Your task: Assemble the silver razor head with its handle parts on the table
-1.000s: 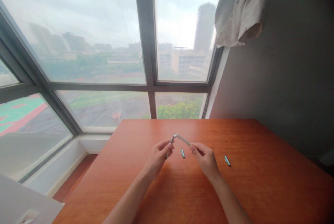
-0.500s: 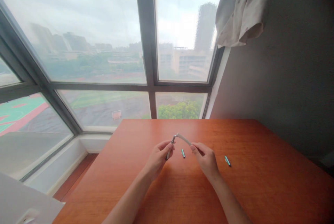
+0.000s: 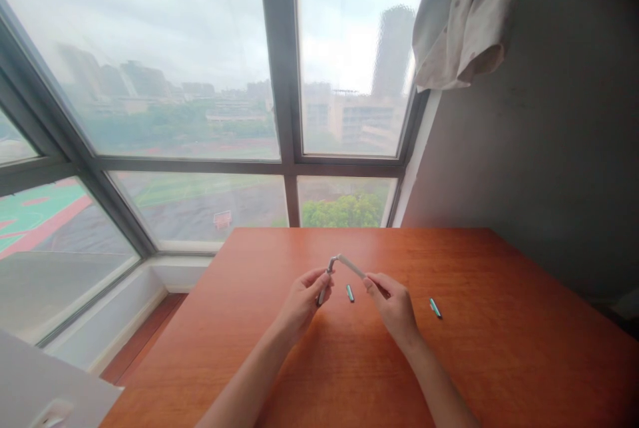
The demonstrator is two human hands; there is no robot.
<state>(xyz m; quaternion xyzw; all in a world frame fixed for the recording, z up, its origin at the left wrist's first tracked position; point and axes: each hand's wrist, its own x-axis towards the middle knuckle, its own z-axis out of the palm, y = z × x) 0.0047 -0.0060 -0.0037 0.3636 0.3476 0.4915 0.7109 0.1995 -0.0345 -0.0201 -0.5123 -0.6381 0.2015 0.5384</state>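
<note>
My left hand (image 3: pixel 305 298) is closed around a silver razor handle (image 3: pixel 322 295), whose bent neck points up and right. In my right hand (image 3: pixel 394 301), thumb and fingers pinch a slim pale stick (image 3: pixel 352 266). The stick's far end meets the tip of the razor handle's neck, or lies very near it; I cannot tell if they touch. Between the hands, a small teal-edged razor head (image 3: pixel 350 293) lies on the table. Another such razor head (image 3: pixel 435 308) lies right of my right hand. My fingers hide the lower part of the stick.
The brown wooden table (image 3: pixel 249 368) runs up to large windows (image 3: pixel 194 202) at the back and left. A grey wall (image 3: pixel 479 162) stands on the right, with a pale garment (image 3: pixel 459 28) hanging high beside it. A white surface (image 3: pixel 60 375) is at the lower left.
Almost nothing differs. My right hand and the pale stick have shifted very slightly left; both hands keep their grip, and the two razor heads lie where they were.
</note>
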